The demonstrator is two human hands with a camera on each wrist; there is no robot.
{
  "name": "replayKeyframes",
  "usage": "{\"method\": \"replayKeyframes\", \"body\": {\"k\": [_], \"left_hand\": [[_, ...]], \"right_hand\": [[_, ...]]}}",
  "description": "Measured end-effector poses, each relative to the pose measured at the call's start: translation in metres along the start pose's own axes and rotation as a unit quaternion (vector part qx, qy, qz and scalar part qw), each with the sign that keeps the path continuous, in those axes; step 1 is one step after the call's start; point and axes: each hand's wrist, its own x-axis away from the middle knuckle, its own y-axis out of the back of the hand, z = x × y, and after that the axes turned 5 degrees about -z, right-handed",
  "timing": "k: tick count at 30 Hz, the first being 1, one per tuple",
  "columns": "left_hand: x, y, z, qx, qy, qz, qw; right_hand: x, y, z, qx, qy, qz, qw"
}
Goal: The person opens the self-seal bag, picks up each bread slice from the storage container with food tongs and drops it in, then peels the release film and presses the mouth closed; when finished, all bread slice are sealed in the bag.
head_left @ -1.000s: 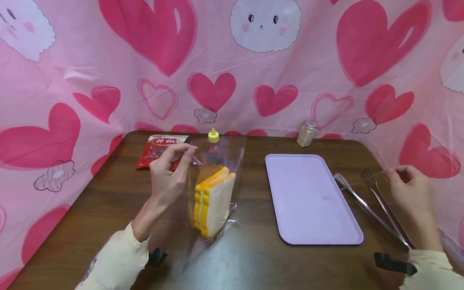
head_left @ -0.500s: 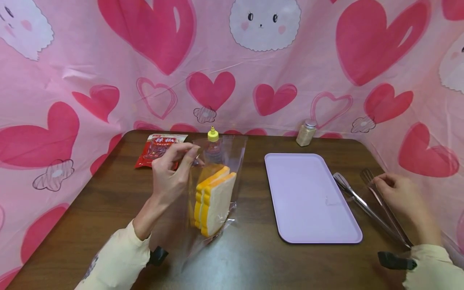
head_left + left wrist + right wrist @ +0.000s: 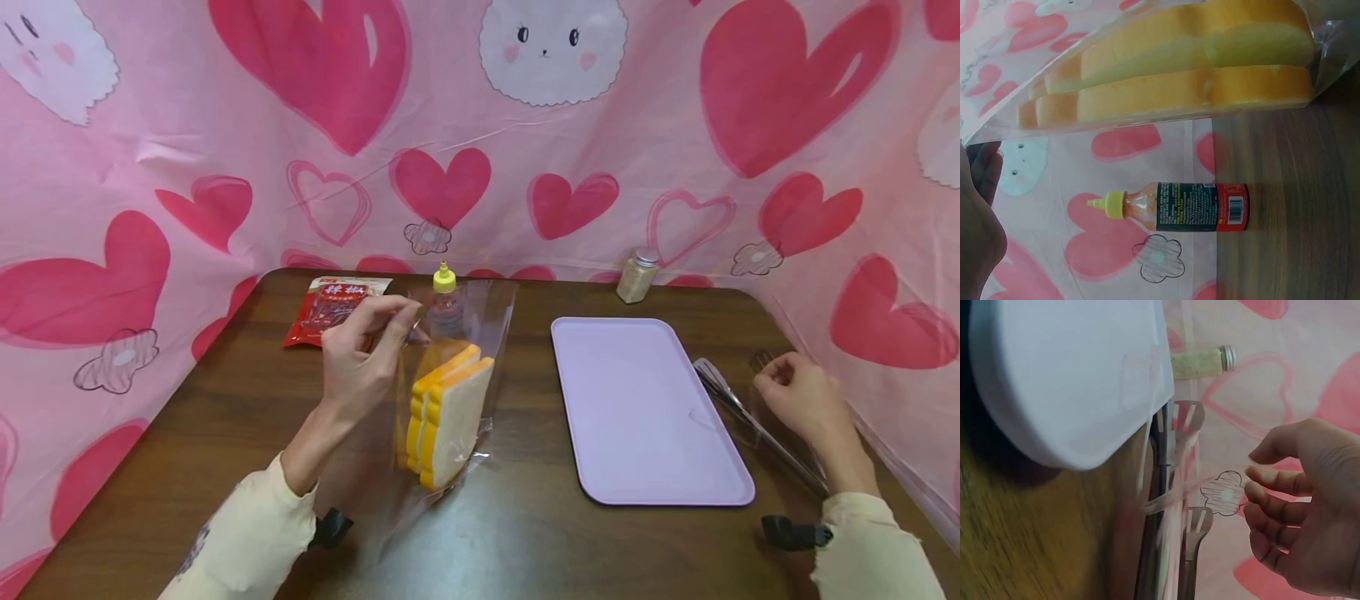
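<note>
My left hand (image 3: 360, 354) pinches the top edge of a clear plastic bag (image 3: 495, 312) between thumb and fingers. Inside the bag stand two bread slices (image 3: 457, 425) with orange-yellow crusts; the left wrist view shows the slices (image 3: 1197, 87) edge-on. Over at the right, my right hand (image 3: 802, 396) hovers above metal tongs (image 3: 765, 437), hiding part of them. A thin clear plastic strip (image 3: 1175, 497) runs blurred from its thumb and fingertips, across the tongs (image 3: 1160, 487) and towards the lilac tray (image 3: 652, 417). Where the strip meets the fingertips is hard to see.
Behind the bag stands a yellow-capped sauce bottle (image 3: 446, 300). A red chilli packet (image 3: 322, 312) lies at the back left. A small jar with a metal lid (image 3: 637, 275) is behind the tray. A pink heart-patterned curtain (image 3: 450, 100) borders the brown table (image 3: 525, 533).
My right hand has moved left, from beside the tongs to over them, and the clear strip has shifted with it. The left hand and bagged bread have barely moved.
</note>
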Motion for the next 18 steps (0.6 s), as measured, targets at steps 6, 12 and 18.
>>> {"method": "replayKeyframes", "body": {"k": [6,12,18], "left_hand": [[-0.001,-0.002,-0.002,0.002,0.004,0.005,1.0000],[-0.002,-0.004,-0.003,0.009,0.005,0.008,0.9999],[-0.003,-0.006,-0.003,0.018,-0.007,0.015,0.9997]], "right_hand": [[0.003,0.007,0.012,-0.020,0.024,-0.028,0.9991],[0.011,0.011,0.060,-0.073,0.075,-0.035,0.9939],[0.019,-0.008,0.117,-0.178,0.165,-0.035,0.9694]]}}
